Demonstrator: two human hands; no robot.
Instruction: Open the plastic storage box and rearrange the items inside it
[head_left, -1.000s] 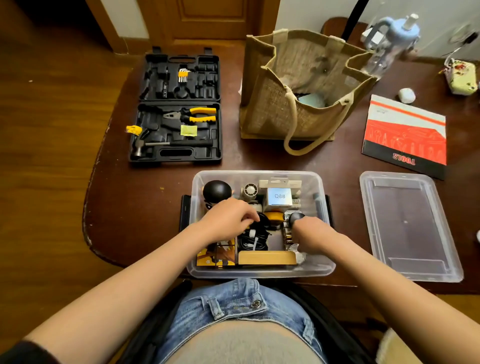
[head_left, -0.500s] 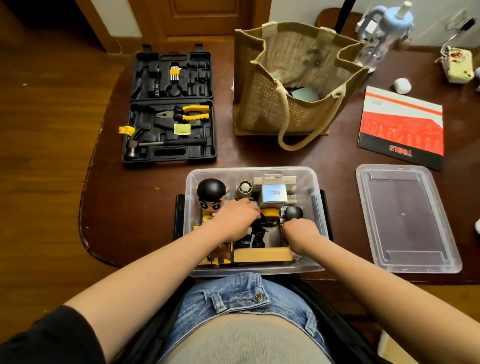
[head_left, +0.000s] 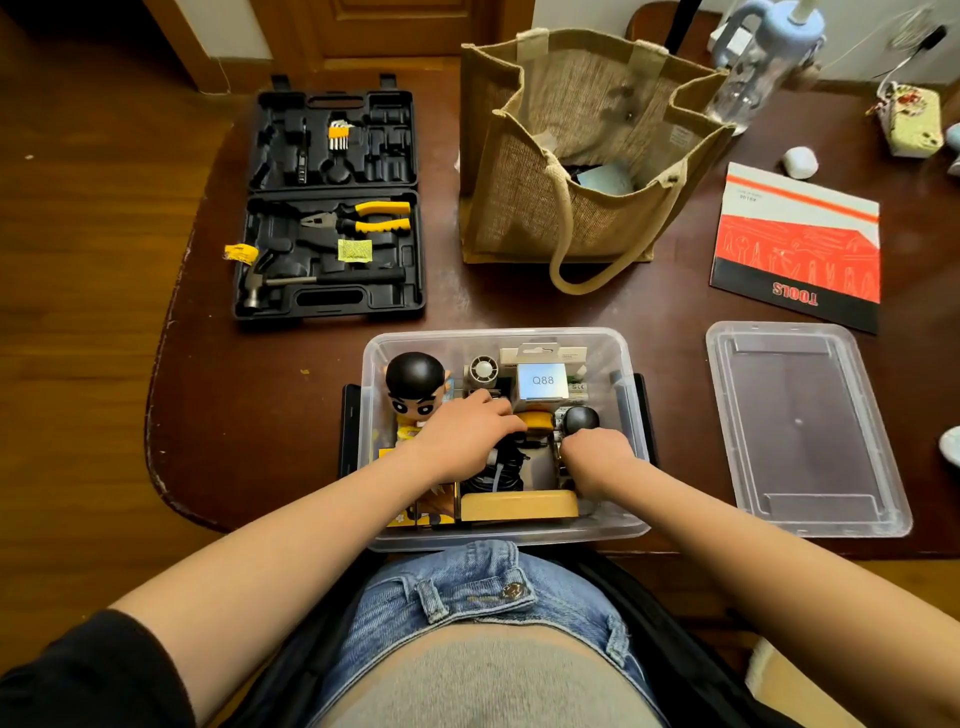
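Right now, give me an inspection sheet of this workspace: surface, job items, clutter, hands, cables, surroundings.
Surface: dark brown wooden table, near edge worn.
Job's things: clear plastic storage box open; its clear plastic lid lies flat to the right. Inside: black-haired cartoon figurine, white Q88 carton, flat tan box.
Clutter: open black tool case, tan jute tote bag, red TOOLS booklet, clear bottle with blue cap.
Hands: left hand and right hand both inside the box; grips hidden.
Cables: coiled black cable between the hands.
Surroundings: brown wooden floor, wooden door.
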